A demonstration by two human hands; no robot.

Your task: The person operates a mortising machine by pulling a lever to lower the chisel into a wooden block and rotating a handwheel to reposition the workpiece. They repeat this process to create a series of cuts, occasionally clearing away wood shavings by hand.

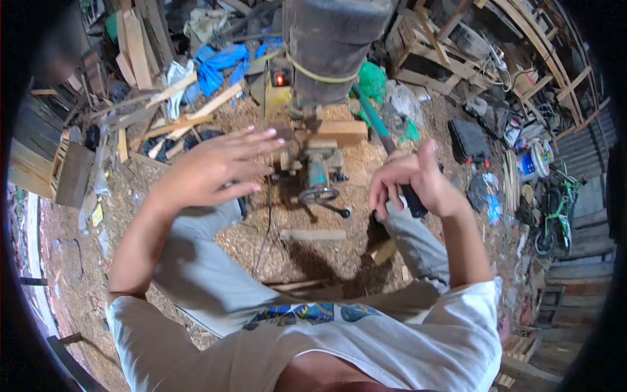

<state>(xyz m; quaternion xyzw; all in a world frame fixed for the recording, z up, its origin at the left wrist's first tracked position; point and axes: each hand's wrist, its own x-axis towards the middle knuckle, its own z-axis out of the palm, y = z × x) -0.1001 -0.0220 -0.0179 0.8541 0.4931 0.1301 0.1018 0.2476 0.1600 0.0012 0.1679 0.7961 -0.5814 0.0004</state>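
My left hand (225, 163) is held out palm down with fingers spread, just left of a bench machine, and holds nothing. My right hand (418, 179) hovers at a green lever (372, 114) with a black grip (415, 201), its thumb raised off the lever and its fingers loosely bent. That lever slants down from the machine's dark motor housing (336, 42). Below the housing, a wood block (336, 132) lies in the machine's vise. A handwheel (319, 195) with a black knob sticks out toward me from the green vise base (317, 173).
Wood shavings cover the ground, and a loose strip of wood (313, 234) lies between my legs. Offcuts (189, 124) and blue plastic (219, 68) are piled at the left back. A black case (467, 140) and a green bicycle (558, 215) are on the right. A cable (268, 228) trails down the middle.
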